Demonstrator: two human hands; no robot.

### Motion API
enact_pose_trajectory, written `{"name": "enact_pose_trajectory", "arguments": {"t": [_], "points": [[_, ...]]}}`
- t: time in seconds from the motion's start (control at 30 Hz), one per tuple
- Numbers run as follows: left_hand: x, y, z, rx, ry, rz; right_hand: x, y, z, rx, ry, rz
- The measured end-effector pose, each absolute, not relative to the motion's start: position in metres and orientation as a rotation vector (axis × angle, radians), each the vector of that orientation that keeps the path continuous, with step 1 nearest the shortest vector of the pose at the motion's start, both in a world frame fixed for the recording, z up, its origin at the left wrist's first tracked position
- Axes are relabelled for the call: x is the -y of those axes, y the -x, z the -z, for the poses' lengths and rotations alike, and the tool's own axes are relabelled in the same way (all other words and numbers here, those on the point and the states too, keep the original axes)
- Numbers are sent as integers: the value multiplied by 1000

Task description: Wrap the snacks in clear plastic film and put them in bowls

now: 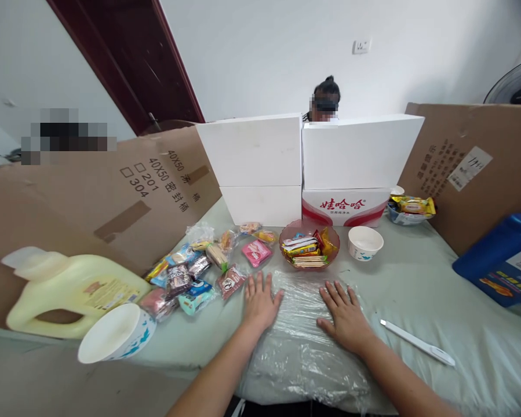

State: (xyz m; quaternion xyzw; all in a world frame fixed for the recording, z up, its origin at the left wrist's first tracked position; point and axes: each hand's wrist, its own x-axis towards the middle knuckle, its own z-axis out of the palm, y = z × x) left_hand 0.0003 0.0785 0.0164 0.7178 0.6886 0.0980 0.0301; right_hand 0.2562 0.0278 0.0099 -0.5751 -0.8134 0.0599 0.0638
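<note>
Both hands lie flat at the lower centre of the frame, fingers spread and grasping nothing. The left hand (pixel 261 304) rests at the left edge of a crinkled clear plastic sheet (pixel 302 333), its thumb reaching toward the film; the right hand (pixel 345 317) presses palm down on the sheet's right part. The sheet stretches over the pale green cloth of the table (pixel 399 278), from the bottom edge of the frame up to just below a reddish see-through bowl (pixel 333 256) filled with wrapped snacks.

Left of that bowl lie a pink packet (pixel 257 253) and, near the left fingertips, a brown packet (pixel 233 282); a heap of snack packets (pixel 179 280) spreads farther left. A yellow jug (pixel 77 272) and a tilted white bowl (pixel 141 336) fill the lower left. Right of centre stands a small white bowl (pixel 365 252); below it, beside the right hand, lies a slim white tool (pixel 419 343). A blue bottle (pixel 499 260) leans at the right edge. White boxes (pixel 260 150) are stacked across the centre, a person (pixel 327 90) partly visible behind them.
</note>
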Motion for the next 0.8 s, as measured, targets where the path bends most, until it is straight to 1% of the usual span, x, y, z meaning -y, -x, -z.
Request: {"name": "enact_pose_trajectory", "arguments": {"t": [0.07, 0.1, 0.17, 0.2, 0.27, 0.37, 0.43, 0.53, 0.7, 0.8], "points": [[-71, 10, -16, -2142, -2237, -475, -25, -259, -16, 2434, 1694, -172], [-64, 14, -19, -2034, -2325, -576, -21, -262, -21, 2408, 1656, -169], [-44, 21, -29, -1632, -2532, -727, -8, -269, -32, 2353, 1538, -184], [-32, 24, -35, -1407, -2595, -749, 2, -274, -37, 2343, 1459, -206], [-9, 32, -45, -1070, -2628, -676, 26, -285, -45, 2386, 1292, -295], [17, 47, -49, -858, -2638, -416, 64, -299, -45, 2551, 1120, -485], [28, 58, -47, -836, -2656, -284, 85, -304, -39, 2607, 1124, -575], [37, 68, -46, -862, -2594, -268, 103, -308, -32, 2528, 1226, -676], [32, 64, -65, -1026, -2175, -320, 101, -313, -38, 2079, 1489, -964], [10, 53, -71, -1187, -1967, -326, 82, -311, -40, 1817, 1639, -1014]]}}
